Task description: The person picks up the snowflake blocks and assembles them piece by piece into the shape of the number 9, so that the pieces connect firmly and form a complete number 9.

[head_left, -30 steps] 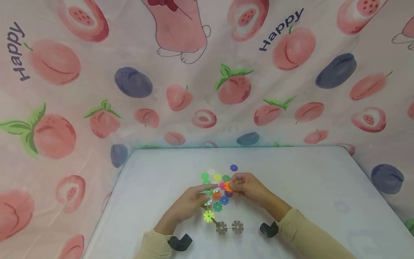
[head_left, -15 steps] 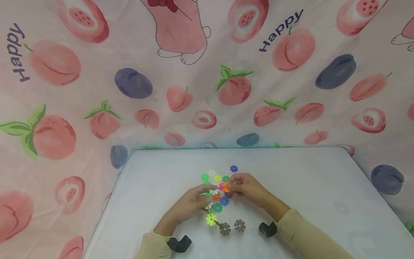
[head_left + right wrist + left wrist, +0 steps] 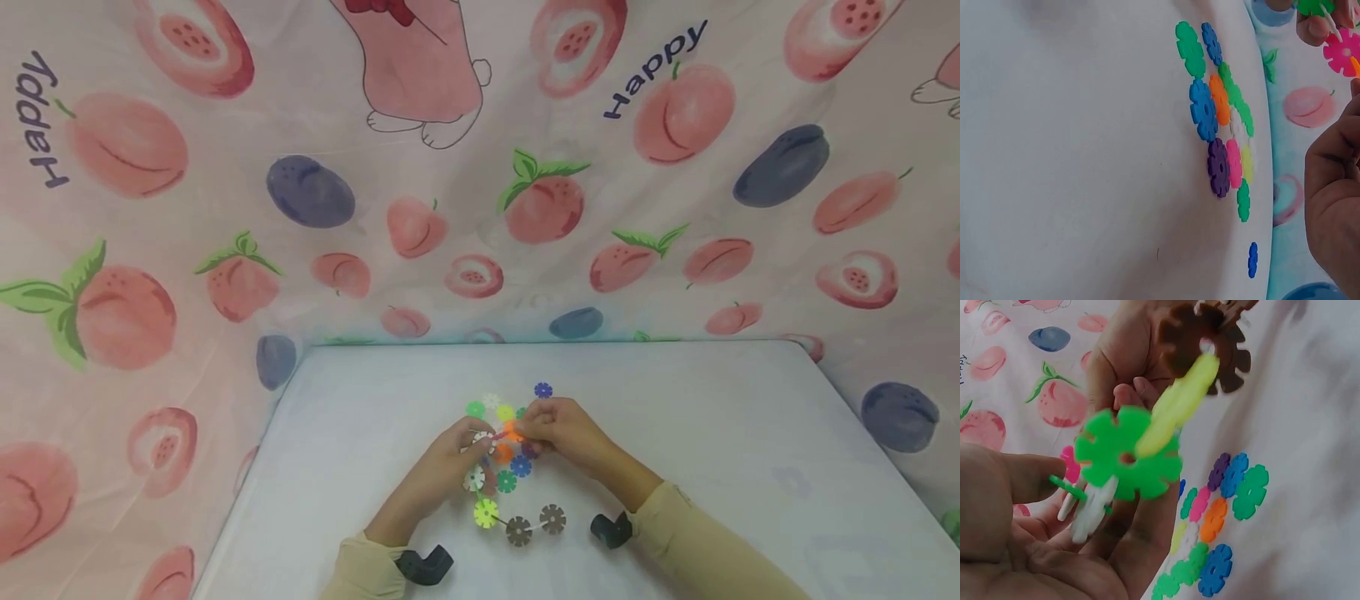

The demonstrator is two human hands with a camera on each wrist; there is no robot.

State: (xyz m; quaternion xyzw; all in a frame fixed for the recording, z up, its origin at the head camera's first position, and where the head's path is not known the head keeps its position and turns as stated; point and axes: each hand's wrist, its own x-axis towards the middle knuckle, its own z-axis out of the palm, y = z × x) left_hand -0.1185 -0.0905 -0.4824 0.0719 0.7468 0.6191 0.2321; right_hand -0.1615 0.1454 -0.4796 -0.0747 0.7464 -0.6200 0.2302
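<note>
Chain of notched, flower-shaped plastic discs [image 3: 486, 514] is held between the two hands over the near part of the white worktop [image 3: 675, 417], its linked yellow disc and brown disc [image 3: 513, 532] trailing toward the person. Fingers of the left hand [image 3: 442, 468] are closed narrowly on the chain near a white notched disc [image 3: 483, 439]; exactly which piece they pinch is hard to tell. Right-hand fingers pinch a bright orange plastic disc [image 3: 513, 430], with a pink plastic disc [image 3: 1340, 53] between it and the white one; whether those slots are fully seated cannot be seen.

The likeliest trouble is at the pink joint: pushed at a slant, the slots could miss each other, or a thin disc could flex and spring out. A hard push there might also twist the left-hand grip and work apart links further down, since the trailing brown end is unsupported by either hand. Dipping the hands could sweep the loose coloured discs [image 3: 521, 465] beneath them out of place.
</note>
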